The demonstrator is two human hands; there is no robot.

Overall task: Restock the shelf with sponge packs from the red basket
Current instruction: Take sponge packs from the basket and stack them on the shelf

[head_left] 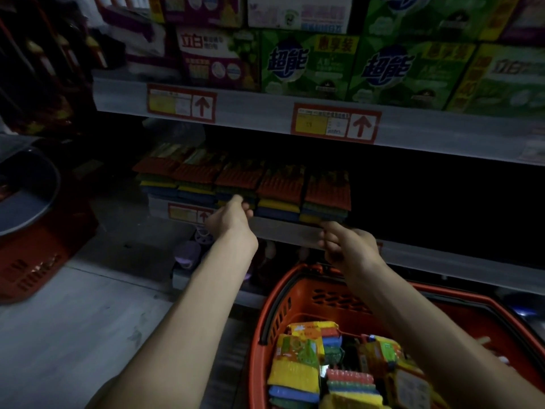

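Note:
A row of sponge packs (280, 184), red on top with yellow, green and blue layers below, lies along the front of the dark middle shelf (283, 228). My left hand (230, 216) touches the front edge of the third pack from the left, fingers curled against it. My right hand (345, 243) hovers just below the rightmost pack, fingers loosely bent and holding nothing. The red basket (283, 293) stands below at the lower right with several sponge packs (306, 361) in it.
Green and purple detergent boxes (306, 63) fill the upper shelf, with red price tags (336, 122) on its edge. The shelf to the right of the sponges is dark. Another red basket (38, 261) with a grey basin (26, 190) stands on the floor at left.

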